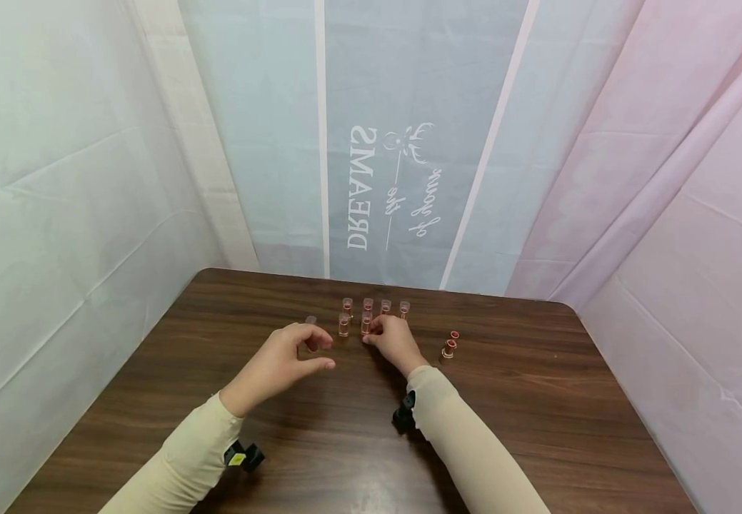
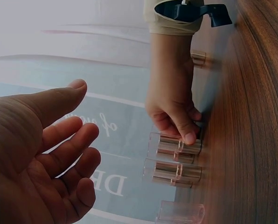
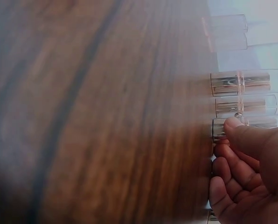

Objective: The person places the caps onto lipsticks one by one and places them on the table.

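Note:
Several small clear tubes (image 1: 375, 308) with pinkish insides stand in two rows at the middle of the brown table (image 1: 538, 428). My right hand (image 1: 375, 337) pinches one front-row tube (image 1: 366, 323) between thumb and fingers; in the right wrist view the thumb (image 3: 239, 133) lies on that tube (image 3: 260, 122). In the left wrist view the right hand (image 2: 176, 112) grips the tube (image 2: 174, 147) beside another tube (image 2: 171, 172). My left hand (image 1: 319, 353) hovers just left of the rows, fingers loosely spread, holding nothing; its empty palm (image 2: 31, 154) shows. A clear cap (image 1: 310, 320) stands behind it.
Two red-topped tubes (image 1: 450, 344) stand apart to the right of my right hand. Pale plastic sheets (image 1: 409, 143) hang close behind and on both sides of the table. Bare wood stretches toward the near edge.

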### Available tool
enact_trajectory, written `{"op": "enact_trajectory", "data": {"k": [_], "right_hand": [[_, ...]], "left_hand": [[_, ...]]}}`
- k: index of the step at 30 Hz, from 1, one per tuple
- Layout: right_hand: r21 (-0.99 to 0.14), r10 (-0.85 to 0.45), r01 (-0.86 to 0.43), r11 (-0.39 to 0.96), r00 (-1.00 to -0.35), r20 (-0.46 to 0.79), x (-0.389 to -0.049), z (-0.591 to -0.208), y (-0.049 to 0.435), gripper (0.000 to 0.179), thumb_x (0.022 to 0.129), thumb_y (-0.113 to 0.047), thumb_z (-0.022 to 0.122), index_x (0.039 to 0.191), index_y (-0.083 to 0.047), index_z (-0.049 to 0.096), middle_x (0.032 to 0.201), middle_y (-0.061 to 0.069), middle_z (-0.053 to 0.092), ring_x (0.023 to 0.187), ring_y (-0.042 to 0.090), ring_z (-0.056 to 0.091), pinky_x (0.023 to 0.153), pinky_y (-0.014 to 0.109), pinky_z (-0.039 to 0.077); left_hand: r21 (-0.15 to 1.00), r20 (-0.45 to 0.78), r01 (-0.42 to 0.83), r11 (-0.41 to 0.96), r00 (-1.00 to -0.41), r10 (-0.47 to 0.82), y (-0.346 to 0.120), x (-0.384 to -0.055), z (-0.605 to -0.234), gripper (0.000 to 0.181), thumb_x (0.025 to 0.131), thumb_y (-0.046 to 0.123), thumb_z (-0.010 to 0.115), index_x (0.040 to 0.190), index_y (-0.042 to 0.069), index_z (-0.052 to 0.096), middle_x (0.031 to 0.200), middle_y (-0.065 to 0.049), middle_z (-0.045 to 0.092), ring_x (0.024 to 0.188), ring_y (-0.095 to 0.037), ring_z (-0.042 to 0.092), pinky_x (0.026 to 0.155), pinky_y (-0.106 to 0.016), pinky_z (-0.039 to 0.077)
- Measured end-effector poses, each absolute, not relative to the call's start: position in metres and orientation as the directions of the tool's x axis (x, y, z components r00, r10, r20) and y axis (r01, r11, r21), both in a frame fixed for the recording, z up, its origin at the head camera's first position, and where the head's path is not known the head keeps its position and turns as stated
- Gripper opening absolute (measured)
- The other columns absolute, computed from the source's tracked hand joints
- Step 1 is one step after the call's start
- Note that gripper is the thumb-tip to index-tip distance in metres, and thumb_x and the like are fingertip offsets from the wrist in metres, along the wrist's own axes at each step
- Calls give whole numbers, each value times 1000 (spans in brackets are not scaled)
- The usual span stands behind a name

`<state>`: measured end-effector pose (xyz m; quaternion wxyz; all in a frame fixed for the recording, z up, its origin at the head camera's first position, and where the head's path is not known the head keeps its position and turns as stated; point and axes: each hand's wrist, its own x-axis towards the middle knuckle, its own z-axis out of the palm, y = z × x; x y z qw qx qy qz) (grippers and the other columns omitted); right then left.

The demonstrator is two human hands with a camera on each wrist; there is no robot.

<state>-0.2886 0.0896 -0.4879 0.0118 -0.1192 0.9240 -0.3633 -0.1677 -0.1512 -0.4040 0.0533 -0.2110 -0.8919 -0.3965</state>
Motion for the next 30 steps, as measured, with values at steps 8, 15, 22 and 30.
{"op": "enact_trajectory", "data": {"k": [8,15,22,30], "right_hand": [[-648,-231,-221,729,-970,71,-284,-483,87,21,88,-15,82,105,-7,73,97,4,73,89,18,68,82,40,57],[-606,-216,-244,757,-969,120,-267,-460,89,31,88,-12,81,116,-3,71,113,13,71,103,28,68,90,46,56],[-587,-211,-339,735,-937,278,-240,-429,125,38,91,-17,79,125,-4,69,118,11,70,107,27,68,91,44,56],[-618,-165,-488,616,-847,505,-199,-395,173,27,91,-13,80,117,-11,72,110,5,71,95,18,68,76,34,58]], "left_hand": [[678,266,428,598,-901,343,-153,-169,-404,27,86,39,84,108,30,71,102,16,66,96,-12,61,81,-31,52],[683,264,424,595,-903,340,-153,-170,-405,27,85,30,86,108,27,71,103,12,68,98,-17,63,85,-39,53],[689,260,418,593,-905,336,-157,-172,-403,27,86,28,85,108,26,71,105,7,69,97,-19,63,81,-36,53],[674,278,416,610,-908,313,-166,-175,-399,27,87,33,84,110,26,71,108,5,70,95,-19,63,73,-29,50]]}}
